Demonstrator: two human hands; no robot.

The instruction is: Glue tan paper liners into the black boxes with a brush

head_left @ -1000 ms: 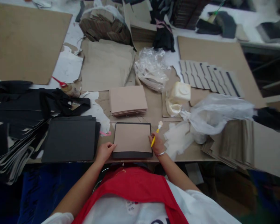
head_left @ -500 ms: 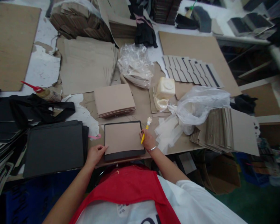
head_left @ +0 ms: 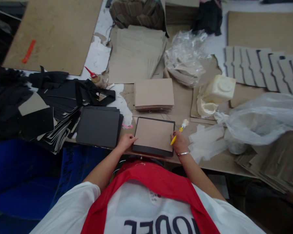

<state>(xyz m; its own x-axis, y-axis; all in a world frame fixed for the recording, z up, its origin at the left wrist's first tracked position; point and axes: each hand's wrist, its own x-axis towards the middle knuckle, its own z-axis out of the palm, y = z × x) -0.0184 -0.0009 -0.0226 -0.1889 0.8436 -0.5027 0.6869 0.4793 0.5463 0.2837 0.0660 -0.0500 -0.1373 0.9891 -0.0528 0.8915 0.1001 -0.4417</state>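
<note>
A tan cardboard sheet (head_left: 153,134) lies on a slightly larger black board (head_left: 151,150), whose dark edge shows at the top and along the front. My left hand (head_left: 126,142) pinches the left edge of the tan sheet between thumb and fingers. At the right edge, my right hand (head_left: 180,142) holds a brush with a yellow handle (head_left: 173,140), its pale bristles pointing up and away from me. Fingertips of that same hand also touch the sheet's right side. Just beyond lies a stack of tan sheets (head_left: 153,92).
Black boards (head_left: 97,126) are stacked at left, beside a red-tipped bottle (head_left: 97,79). On the right are white strips (head_left: 206,139), a cut-open plastic jug (head_left: 221,89) and a clear plastic bag (head_left: 263,117). Blue bins (head_left: 26,182) stand below the table's left edge.
The camera view has turned left, so everything sits farther right in the picture. Both hands keep their places at the sheet's sides, and the brush stays in my right hand.
</note>
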